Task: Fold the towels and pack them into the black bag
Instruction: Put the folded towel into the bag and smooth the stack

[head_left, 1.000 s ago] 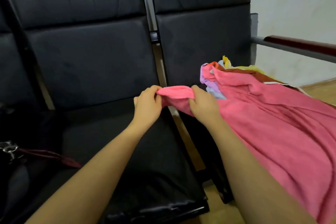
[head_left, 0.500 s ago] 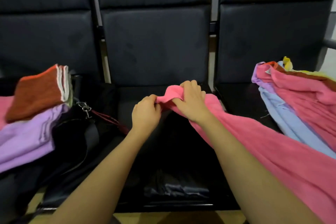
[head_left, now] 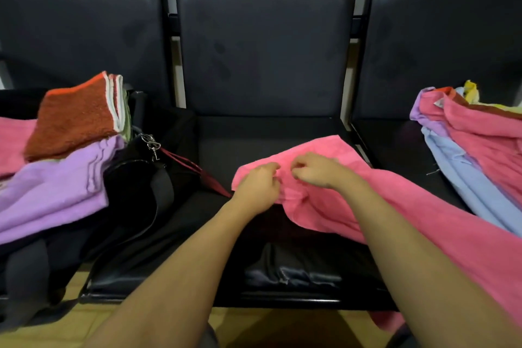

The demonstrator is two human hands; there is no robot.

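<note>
A pink towel [head_left: 401, 206] lies spread across the middle black seat [head_left: 226, 150] and trails off to the lower right. My left hand [head_left: 258, 188] pinches its near-left part with curled fingers. My right hand [head_left: 319, 172] pinches the cloth just beside it, fingertips almost touching the left hand's. The black bag [head_left: 135, 186] sits on the left seat with a metal clasp and a dark red strap. Folded towels, a rust-red one [head_left: 74, 118] on a lilac one [head_left: 53, 189], rest on top of the bag.
A heap of unfolded towels [head_left: 480, 144], pink, light blue, lilac and yellow, lies on the right seat. Black seat backs [head_left: 262, 45] rise behind. A wooden floor [head_left: 56, 328] shows below the seat fronts.
The view has swung left from the right seat to the middle seat. Both hands have carried the pink towel's end over and lowered it onto the middle seat.
</note>
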